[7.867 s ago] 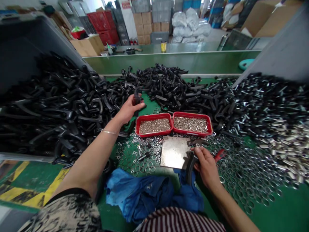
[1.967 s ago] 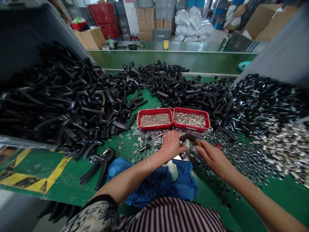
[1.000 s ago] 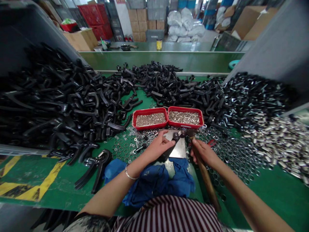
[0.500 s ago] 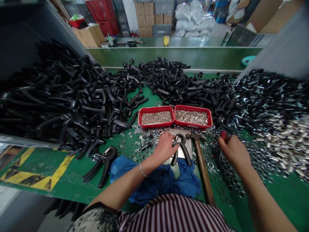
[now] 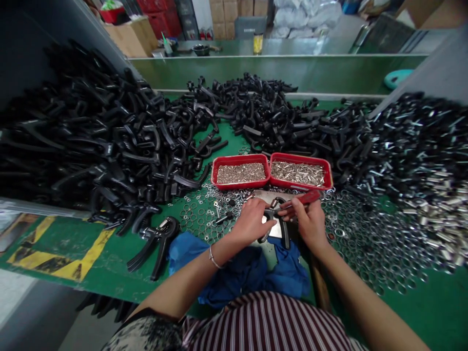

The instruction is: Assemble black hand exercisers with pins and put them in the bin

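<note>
Over the green table point(image 5: 106, 274), my left hand point(image 5: 252, 222) grips a black piece point(image 5: 285, 235); my right hand point(image 5: 312, 226) clasps a red tool point(image 5: 309, 197).

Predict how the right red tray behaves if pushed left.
The right red tray is probably heavy for its size, holding many small metal pins. Its low, wide shape should resist tipping. It seems to touch the left red tray, so might shove that too.

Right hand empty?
No, the right hand grips a red-handled tool, its far end by the black part.
</note>
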`<state>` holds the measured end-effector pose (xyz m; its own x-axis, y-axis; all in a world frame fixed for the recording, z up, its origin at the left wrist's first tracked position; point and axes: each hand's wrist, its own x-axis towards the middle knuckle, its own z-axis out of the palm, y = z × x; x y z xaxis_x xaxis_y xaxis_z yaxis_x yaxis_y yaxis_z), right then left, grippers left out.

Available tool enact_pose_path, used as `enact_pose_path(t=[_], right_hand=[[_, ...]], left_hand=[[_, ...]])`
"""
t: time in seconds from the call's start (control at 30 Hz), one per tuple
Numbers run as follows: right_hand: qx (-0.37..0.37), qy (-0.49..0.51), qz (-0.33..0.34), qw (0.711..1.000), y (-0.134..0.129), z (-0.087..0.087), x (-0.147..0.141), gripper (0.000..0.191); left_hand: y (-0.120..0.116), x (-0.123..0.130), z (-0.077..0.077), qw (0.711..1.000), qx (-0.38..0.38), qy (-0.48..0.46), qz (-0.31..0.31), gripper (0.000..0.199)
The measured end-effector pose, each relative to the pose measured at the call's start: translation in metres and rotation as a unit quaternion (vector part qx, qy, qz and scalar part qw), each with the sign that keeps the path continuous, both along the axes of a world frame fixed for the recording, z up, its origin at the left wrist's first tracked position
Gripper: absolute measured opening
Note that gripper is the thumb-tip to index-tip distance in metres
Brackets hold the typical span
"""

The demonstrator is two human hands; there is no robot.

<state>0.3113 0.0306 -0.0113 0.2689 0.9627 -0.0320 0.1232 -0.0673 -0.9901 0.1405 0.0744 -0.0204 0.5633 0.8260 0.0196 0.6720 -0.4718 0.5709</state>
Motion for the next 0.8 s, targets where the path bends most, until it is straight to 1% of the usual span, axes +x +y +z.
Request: enact_pose_path(t=[0.1, 0.27, 0.47, 0.63, 0.73, 0.8], right_hand=[[-0.005, 0.002, -0.003, 1.000, 0.005, -0.005, 0.001, 0.034], [-0.019, -0.002, -0.008, 1.000, 0.006, -0.005, 0.001, 0.034], [-0.007, 0.015, -0.019, 1.000, 0.007, -0.007, -0.001, 0.028], [0.015, 0.028, -0.026, 0.999, 0.012, -0.013, 0.002, 0.029], [0.021, -0.013, -0.027, 0.999, 0.010, -0.016, 0.001, 0.029], [0.026, -0.097, -0.024, 0.995, 0.005, -0.017, -0.001, 0.030]], left_hand=[[0.002, -0.001, 0.000, 1.000, -0.010, 0.003, 0.004, 0.040], [0.002, -0.001, -0.004, 1.000, -0.013, 0.001, 0.004, 0.039], [0.002, -0.003, -0.005, 1.000, -0.009, -0.001, -0.003, 0.041], [0.002, -0.003, -0.004, 1.000, -0.018, -0.001, -0.002, 0.041], [0.002, -0.004, -0.004, 1.000, -0.021, -0.006, -0.003, 0.042], [0.002, -0.005, -0.005, 1.000, -0.023, -0.008, -0.003, 0.043]])
